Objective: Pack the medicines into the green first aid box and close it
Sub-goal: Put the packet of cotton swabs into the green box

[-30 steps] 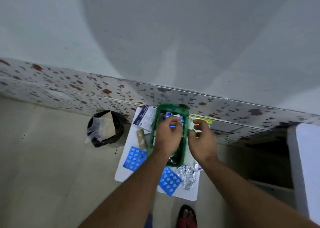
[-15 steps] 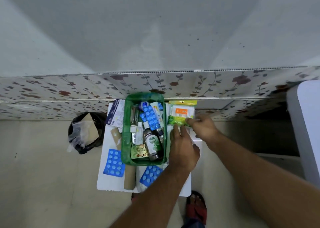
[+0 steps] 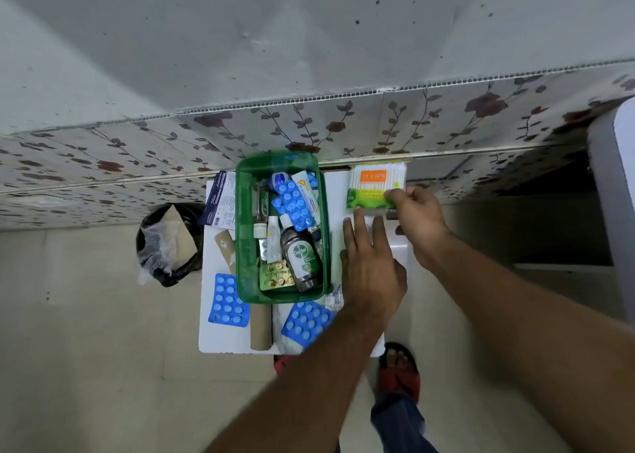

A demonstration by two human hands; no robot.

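Green first aid box [image 3: 245, 232], frame centre, open, crowded. Our right hand [image 3: 417, 224] pinches cotton-bud pack [image 3: 376, 186], upper right; left hand [image 3: 372, 267] spread flat on table [image 3: 400, 249]. Risk we judge: bulky pack overfills box, lid jams.
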